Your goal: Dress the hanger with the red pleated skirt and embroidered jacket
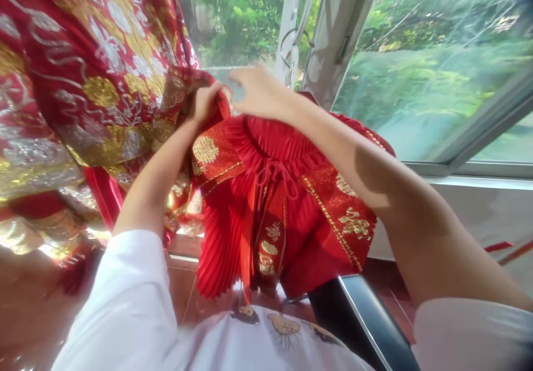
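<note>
A red pleated skirt [287, 204] with gold embroidery and a drawstring waist hangs in front of me. My left hand [205, 103] grips the skirt's waistband at its upper left corner. My right hand [259, 92] is raised at the top of the waistband, fingers curled near a metal hook [286, 54] on the window frame. What the right hand's fingers grip is blurred. A red garment [83, 82] with gold and silver embroidery hangs at the left.
A large window [416, 71] with a white frame shows green trees outside. A white sill [470, 182] runs along the right. A dark chair back [358, 321] stands below the skirt. Red ribbon strips [499, 247] lie at the far right.
</note>
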A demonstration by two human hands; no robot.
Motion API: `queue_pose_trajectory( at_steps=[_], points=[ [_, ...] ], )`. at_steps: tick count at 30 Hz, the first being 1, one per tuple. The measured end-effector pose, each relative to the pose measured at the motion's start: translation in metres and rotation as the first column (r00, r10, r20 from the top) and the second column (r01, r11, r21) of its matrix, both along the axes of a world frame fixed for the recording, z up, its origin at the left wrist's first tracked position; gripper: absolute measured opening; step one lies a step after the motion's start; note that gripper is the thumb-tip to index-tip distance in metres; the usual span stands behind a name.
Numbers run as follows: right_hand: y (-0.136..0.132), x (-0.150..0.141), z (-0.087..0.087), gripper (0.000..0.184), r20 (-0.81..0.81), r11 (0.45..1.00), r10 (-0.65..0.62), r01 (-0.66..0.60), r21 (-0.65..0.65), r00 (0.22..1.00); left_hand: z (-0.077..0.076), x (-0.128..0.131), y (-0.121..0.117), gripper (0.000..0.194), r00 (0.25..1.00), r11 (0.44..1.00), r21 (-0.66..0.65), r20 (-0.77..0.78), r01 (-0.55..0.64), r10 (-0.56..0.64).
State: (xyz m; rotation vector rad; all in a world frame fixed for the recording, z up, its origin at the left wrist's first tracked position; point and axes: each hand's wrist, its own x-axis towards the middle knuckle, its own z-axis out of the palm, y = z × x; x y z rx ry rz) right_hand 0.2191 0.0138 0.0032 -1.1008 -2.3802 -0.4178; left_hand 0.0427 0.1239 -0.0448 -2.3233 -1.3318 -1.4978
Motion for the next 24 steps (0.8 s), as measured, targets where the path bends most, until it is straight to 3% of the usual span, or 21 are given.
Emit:
queue_pose_trajectory(
  at_steps=[3,5,6,9,12,15,17,19,22,24],
  points=[
    [0.016,0.0,0.022,0.088,-0.087,1.0,-0.017,0.017,-0.002,0.996,0.015,0.012,-0.006,0.019,0.994,0.988,0.132,-0.09,0.079,-0.068],
    [0.028,0.001,0.028,0.115,-0.121,0.985,0.036,-0.056,-0.164,0.992,0.019,0.018,-0.014,0.028,0.987,0.987,0.112,-0.125,0.119,-0.105],
    [0.033,0.002,0.028,0.118,-0.114,0.966,0.038,-0.066,-0.25,0.993,0.02,0.021,-0.017,0.03,0.981,0.986,0.093,-0.147,0.14,-0.125],
    [0.045,0.003,0.025,0.094,-0.005,0.944,-0.045,0.041,-0.328,0.999,0.019,0.026,-0.026,0.034,0.959,0.979,0.037,-0.215,0.199,-0.186],
    [0.048,0.003,0.023,0.043,0.064,0.964,-0.132,0.143,-0.225,0.989,0.015,0.021,-0.033,0.051,0.95,0.979,-0.023,-0.237,0.202,-0.202],
    [0.042,0.004,0.024,0.026,0.02,0.964,-0.24,0.24,-0.114,0.971,0.013,-0.007,-0.046,0.07,0.961,0.987,-0.034,-0.226,0.154,-0.158],
    [0.038,0.004,0.025,0.023,-0.018,0.959,-0.279,0.277,-0.066,0.96,0.014,-0.041,-0.063,0.072,0.973,0.996,0.052,-0.222,0.069,-0.056],
    [0.034,0.004,0.024,0.02,-0.029,0.956,-0.289,0.287,-0.059,0.957,0.015,-0.08,-0.084,0.06,0.978,0.979,0.179,-0.166,-0.1,0.131],
    [0.035,0.005,0.022,0.022,-0.068,0.955,-0.293,0.288,-0.074,0.954,0.019,-0.123,-0.125,0.05,0.903,0.884,0.223,-0.04,-0.41,0.429],
    [0.04,0.004,0.02,0.027,-0.096,0.96,-0.27,0.261,-0.103,0.958,0.024,-0.124,-0.153,0.046,0.821,0.806,0.225,-0.041,-0.548,0.57]
  ],
)
